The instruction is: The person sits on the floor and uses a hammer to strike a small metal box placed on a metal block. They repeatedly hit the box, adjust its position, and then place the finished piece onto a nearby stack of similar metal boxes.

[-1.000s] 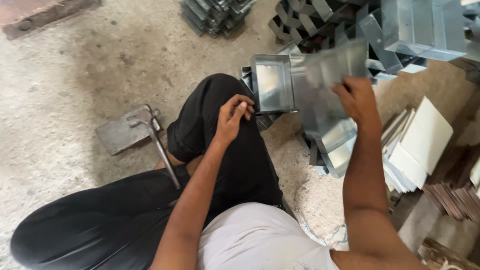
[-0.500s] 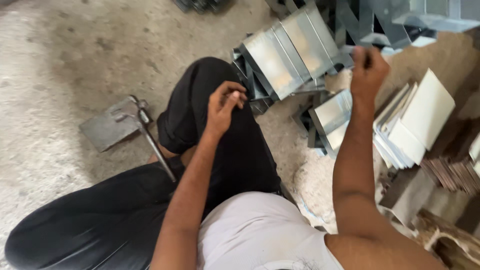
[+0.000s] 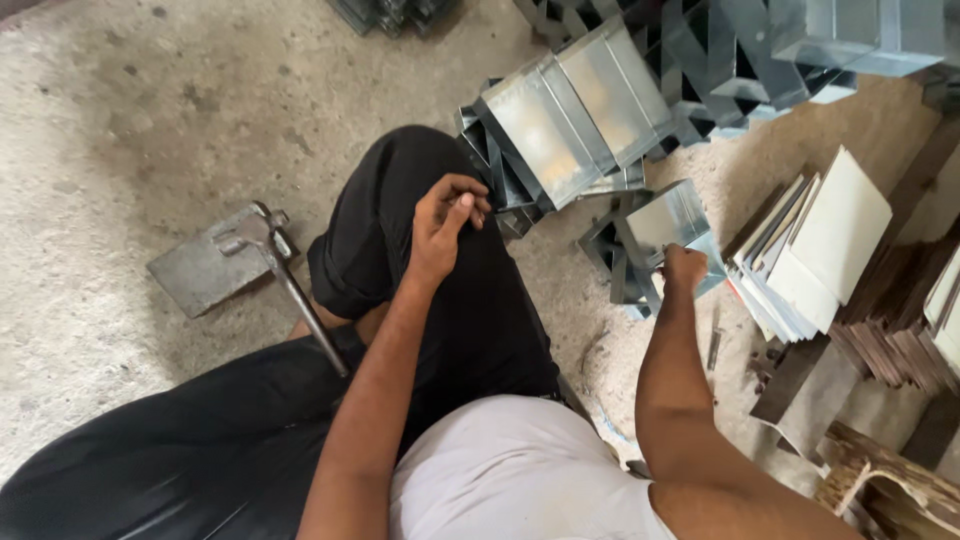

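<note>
My right hand (image 3: 685, 268) is closed on the near edge of a folded sheet-metal channel (image 3: 668, 218), the top piece of a small pile on the floor to my right. A row of similar shiny folded channels (image 3: 570, 110) leans beyond my knee. My left hand (image 3: 445, 225) rests on my raised knee in black trousers. Its fingertips are pinched together, and I cannot make out anything between them.
A hammer (image 3: 285, 275) lies with its head on a flat steel plate (image 3: 195, 272) on the concrete floor at my left. Stacked flat pale sheets (image 3: 820, 250) and brown sheets (image 3: 900, 335) sit at the right. More bent metal parts (image 3: 800, 40) crowd the top edge.
My right hand left the channel it held up on the far row, then dropped to the nearer pile and closed on its top piece. The left hand stayed on the knee.
</note>
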